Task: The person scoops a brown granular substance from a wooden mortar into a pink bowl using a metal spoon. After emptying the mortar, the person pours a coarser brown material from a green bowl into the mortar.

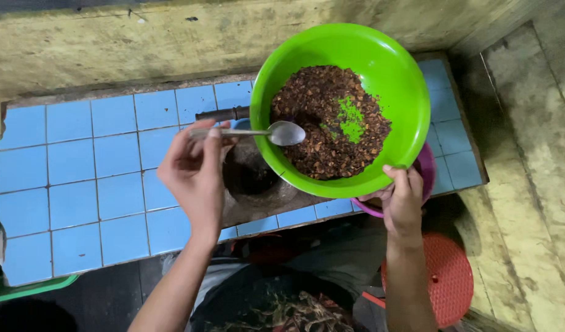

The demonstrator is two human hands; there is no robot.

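Hands both busy: my left hand (195,173) pinches a spoon (282,133) by the handle, its empty scoop over the brown mix (322,123) in the bowl (393,74). My right hand (400,200) grips that green bowl at its near rim, holding it tilted above the desk (79,178). Bare green patch shows through the mix. Purple bowl (427,167) sits under the green one. Dark hole (248,175) in the blue-tiled desk lies just beside the left hand. Red stool (448,276) stands lower right.
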